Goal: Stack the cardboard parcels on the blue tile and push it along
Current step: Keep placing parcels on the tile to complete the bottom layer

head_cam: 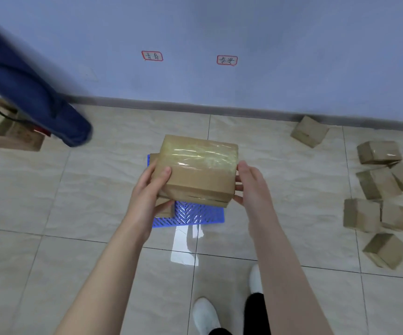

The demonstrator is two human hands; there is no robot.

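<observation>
Well, left hand (152, 189): gripped the taped parcel (198, 165), thumb on top.
Right hand (249, 184): fingers curled against its right side.
Taped parcel: above a lower parcel (164, 210) on the blue tile (195, 215).
Loose parcels (377, 184): scattered right.

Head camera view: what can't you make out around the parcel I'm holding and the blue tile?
1. Blue tile: head view, mostly hidden under the parcel; only its near corner shows.
2. Smaller box beneath: largely covered by the left hand; whether the parcel rests on it is unclear.
3. Wall labels: writing too small to read.
4. Blue cloth shape: blurred, cut off by the left edge.
</observation>
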